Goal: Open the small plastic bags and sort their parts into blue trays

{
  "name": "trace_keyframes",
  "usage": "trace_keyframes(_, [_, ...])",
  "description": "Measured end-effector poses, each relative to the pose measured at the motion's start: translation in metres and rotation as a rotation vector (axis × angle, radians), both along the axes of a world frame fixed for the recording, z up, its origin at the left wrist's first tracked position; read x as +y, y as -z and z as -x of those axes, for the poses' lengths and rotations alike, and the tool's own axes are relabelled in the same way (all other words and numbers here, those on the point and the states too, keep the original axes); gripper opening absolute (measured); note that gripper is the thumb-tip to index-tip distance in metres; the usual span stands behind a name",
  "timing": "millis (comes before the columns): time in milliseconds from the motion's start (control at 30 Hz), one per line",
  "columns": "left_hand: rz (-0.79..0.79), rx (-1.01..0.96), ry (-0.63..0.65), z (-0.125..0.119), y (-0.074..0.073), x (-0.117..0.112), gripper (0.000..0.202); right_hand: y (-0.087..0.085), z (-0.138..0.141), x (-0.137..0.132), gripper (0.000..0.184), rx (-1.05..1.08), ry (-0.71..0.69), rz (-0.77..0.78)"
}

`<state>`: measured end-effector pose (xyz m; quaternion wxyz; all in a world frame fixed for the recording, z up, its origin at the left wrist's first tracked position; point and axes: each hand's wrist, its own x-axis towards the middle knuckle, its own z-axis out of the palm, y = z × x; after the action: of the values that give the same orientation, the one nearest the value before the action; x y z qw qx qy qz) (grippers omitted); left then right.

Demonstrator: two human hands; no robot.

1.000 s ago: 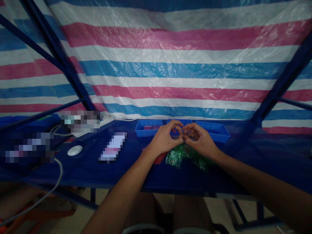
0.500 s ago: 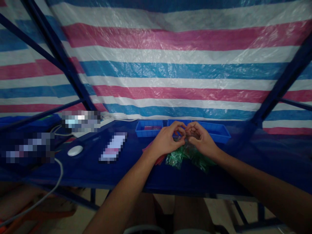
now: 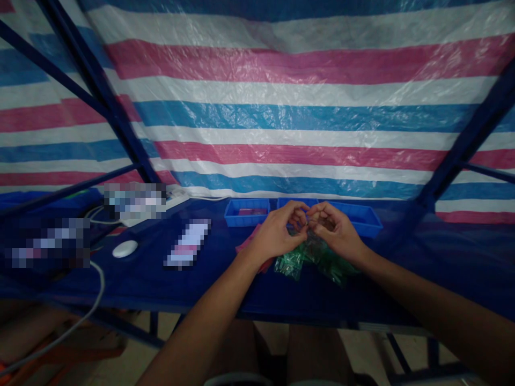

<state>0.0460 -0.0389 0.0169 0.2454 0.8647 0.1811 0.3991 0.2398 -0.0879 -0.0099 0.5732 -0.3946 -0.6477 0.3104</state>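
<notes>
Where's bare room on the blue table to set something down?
Between the pixelated screen and the red pieces, and right of the rightmost blue tray. It's crowded around the left hand and right hand: green packets below, trays behind.

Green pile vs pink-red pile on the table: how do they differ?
Sheen: the green pile shows bright glints; the pink-red pile looks duller.
Place: the green pile lies further right; the pink-red pile is beside the left forearm.
Visibility: the pink-red pile is largely covered by that arm, the green pile less so.
Shared: both lie on the blue table.
</notes>
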Motion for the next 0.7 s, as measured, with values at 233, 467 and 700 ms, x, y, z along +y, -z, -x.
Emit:
trace_keyframes(233, [-0.051, -0.071, -0.042, 0.0031, -0.0049, 0.0037, 0.037, 0.0037, -0.0034, 0.0049, 0.017, -0.028, 0.052, -0.011])
trace_keyframes(467, [-0.195, -0.021, -0.179, 0.0074, -0.0045, 0.0075, 0.021, -0.0003, -0.0076, 0.0063, 0.012, -0.161, 0.260, -0.227])
trace_keyframes(700, [-0.081, 0.066, -0.065, 0.0073, -0.0080, 0.0025, 0.036, -0.0027, -0.0102, 0.0044, 0.007, -0.410, 0.316, -0.446])
